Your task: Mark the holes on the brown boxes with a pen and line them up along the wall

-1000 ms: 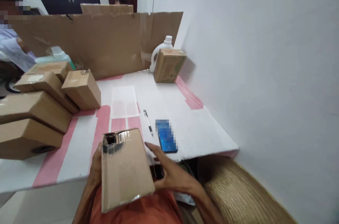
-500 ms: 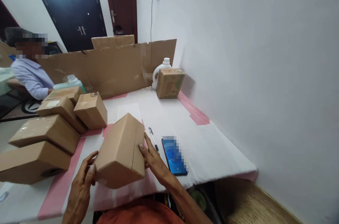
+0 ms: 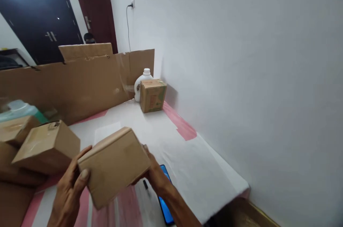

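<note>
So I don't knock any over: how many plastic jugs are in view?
2: a white jug partly behind the printed box by the wall, and a teal jug partly behind the boxes at the left. Others could be hidden there.

Bare left hand (image 3: 65,191), bare right hand (image 3: 154,174), slim sleeveless forearm (image 3: 179,201)

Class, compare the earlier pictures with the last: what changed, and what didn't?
The box has moved forward over the table and been turned, so its holed face no longer shows. The right hand, spread beside it at first, now holds it with the left hand. The view has swung right. The printed carton stays before the white jug.
</note>
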Action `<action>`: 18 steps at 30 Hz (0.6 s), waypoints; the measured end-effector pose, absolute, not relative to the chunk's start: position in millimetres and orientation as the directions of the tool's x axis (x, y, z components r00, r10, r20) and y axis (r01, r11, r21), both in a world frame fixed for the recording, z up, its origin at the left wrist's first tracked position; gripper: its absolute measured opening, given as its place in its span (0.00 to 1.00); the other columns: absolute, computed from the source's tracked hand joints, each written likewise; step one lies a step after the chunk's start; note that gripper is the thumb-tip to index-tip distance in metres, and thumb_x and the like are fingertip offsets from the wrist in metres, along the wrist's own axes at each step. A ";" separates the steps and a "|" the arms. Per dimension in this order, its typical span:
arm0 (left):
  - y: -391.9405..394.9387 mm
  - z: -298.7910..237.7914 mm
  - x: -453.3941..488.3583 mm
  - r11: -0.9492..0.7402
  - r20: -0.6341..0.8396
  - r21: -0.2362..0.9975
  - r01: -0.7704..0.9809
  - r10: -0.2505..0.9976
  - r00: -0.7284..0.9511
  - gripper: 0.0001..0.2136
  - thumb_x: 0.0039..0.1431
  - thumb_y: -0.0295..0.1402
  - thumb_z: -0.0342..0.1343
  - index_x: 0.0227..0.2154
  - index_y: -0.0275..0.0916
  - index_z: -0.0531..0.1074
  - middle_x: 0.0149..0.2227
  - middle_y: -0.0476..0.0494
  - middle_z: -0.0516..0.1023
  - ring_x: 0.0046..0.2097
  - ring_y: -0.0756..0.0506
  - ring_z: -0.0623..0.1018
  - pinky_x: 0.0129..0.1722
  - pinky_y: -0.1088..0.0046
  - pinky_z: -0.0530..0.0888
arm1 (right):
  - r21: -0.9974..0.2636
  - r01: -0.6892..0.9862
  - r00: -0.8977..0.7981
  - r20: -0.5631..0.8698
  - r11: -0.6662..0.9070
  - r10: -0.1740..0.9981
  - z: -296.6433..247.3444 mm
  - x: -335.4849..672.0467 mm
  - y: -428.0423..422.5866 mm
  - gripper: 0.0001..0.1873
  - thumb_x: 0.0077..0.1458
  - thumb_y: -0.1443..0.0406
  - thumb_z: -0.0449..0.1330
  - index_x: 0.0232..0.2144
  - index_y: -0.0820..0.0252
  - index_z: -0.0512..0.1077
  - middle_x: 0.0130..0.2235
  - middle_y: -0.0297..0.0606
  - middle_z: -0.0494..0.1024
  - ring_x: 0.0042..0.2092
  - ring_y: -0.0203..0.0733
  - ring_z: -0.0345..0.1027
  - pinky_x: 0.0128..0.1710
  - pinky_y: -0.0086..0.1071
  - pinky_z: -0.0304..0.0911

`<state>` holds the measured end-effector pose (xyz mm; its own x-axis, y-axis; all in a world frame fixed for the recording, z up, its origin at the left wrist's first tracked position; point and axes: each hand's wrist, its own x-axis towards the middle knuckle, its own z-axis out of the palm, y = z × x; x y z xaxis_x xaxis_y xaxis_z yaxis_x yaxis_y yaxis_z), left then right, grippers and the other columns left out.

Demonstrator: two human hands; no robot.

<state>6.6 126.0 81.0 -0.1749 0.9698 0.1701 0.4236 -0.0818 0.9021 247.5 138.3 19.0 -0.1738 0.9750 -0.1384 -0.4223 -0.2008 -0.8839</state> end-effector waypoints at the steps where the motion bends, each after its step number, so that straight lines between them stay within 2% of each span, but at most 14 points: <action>1: 146.2 86.8 23.6 -0.131 0.188 0.901 0.413 0.977 -0.101 0.38 0.61 0.67 0.54 0.62 0.45 0.76 0.59 0.41 0.83 0.61 0.32 0.79 0.57 0.62 0.77 | -0.897 -0.411 -0.100 -0.134 -0.164 0.986 20.4 263.5 147.5 0.50 0.61 0.26 0.51 0.63 0.58 0.72 0.30 0.37 0.82 0.27 0.44 0.78 0.28 0.37 0.77; 3: 190.8 92.5 62.9 -0.223 0.217 0.914 0.340 0.975 0.058 0.38 0.61 0.66 0.55 0.61 0.41 0.76 0.54 0.39 0.84 0.56 0.34 0.81 0.53 0.62 0.78 | -0.915 -0.388 0.024 -0.132 -0.113 0.991 23.2 300.2 168.5 0.47 0.60 0.26 0.51 0.52 0.60 0.78 0.27 0.37 0.81 0.27 0.45 0.78 0.29 0.37 0.76; 5: 238.4 89.3 106.4 -0.260 0.218 0.939 0.224 0.956 0.197 0.35 0.63 0.63 0.55 0.58 0.38 0.75 0.45 0.40 0.83 0.46 0.39 0.81 0.45 0.66 0.78 | -0.924 -0.367 0.108 -0.160 -0.110 0.981 24.3 339.0 193.6 0.44 0.62 0.28 0.51 0.42 0.61 0.80 0.28 0.42 0.82 0.29 0.47 0.80 0.31 0.38 0.76; 7: 286.3 78.5 149.7 -0.253 0.200 0.951 0.178 0.942 0.271 0.32 0.63 0.62 0.56 0.53 0.38 0.77 0.33 0.46 0.78 0.34 0.44 0.76 0.34 0.69 0.75 | -0.927 -0.346 0.170 -0.214 -0.145 0.962 22.9 375.1 222.2 0.42 0.64 0.31 0.50 0.38 0.62 0.81 0.31 0.48 0.84 0.31 0.51 0.82 0.34 0.39 0.75; 8: 309.6 71.5 170.1 -0.243 0.190 0.957 0.159 0.938 0.289 0.30 0.64 0.61 0.56 0.51 0.38 0.77 0.31 0.48 0.76 0.32 0.45 0.75 0.31 0.70 0.74 | -0.927 -0.337 0.194 -0.241 -0.166 0.951 21.4 391.2 237.2 0.41 0.65 0.33 0.49 0.38 0.63 0.81 0.32 0.51 0.85 0.32 0.52 0.83 0.35 0.40 0.75; 11: 370.4 49.9 221.8 -0.186 0.137 0.973 0.135 0.941 0.309 0.26 0.68 0.55 0.57 0.53 0.36 0.76 0.34 0.46 0.77 0.32 0.47 0.76 0.30 0.71 0.74 | -0.918 -0.342 0.273 -0.303 -0.202 0.913 15.7 429.5 282.3 0.39 0.69 0.37 0.46 0.41 0.64 0.79 0.34 0.55 0.86 0.33 0.54 0.83 0.39 0.44 0.76; 14: 405.7 33.2 251.6 -0.126 0.079 0.982 0.137 0.949 0.304 0.20 0.73 0.48 0.58 0.55 0.37 0.74 0.43 0.43 0.79 0.36 0.48 0.78 0.36 0.68 0.79 | -0.905 -0.353 0.306 -0.352 -0.238 0.884 9.2 451.5 318.8 0.37 0.71 0.38 0.43 0.46 0.62 0.75 0.30 0.52 0.84 0.33 0.54 0.83 0.44 0.48 0.77; 18: 400.1 18.5 240.7 -0.095 0.051 0.985 0.147 0.959 0.280 0.23 0.72 0.46 0.59 0.62 0.36 0.71 0.48 0.39 0.81 0.41 0.45 0.81 0.43 0.62 0.81 | -0.922 -0.282 0.316 -0.350 -0.265 0.882 -4.1 456.0 332.3 0.35 0.69 0.36 0.41 0.52 0.56 0.69 0.33 0.50 0.84 0.35 0.57 0.85 0.49 0.56 0.76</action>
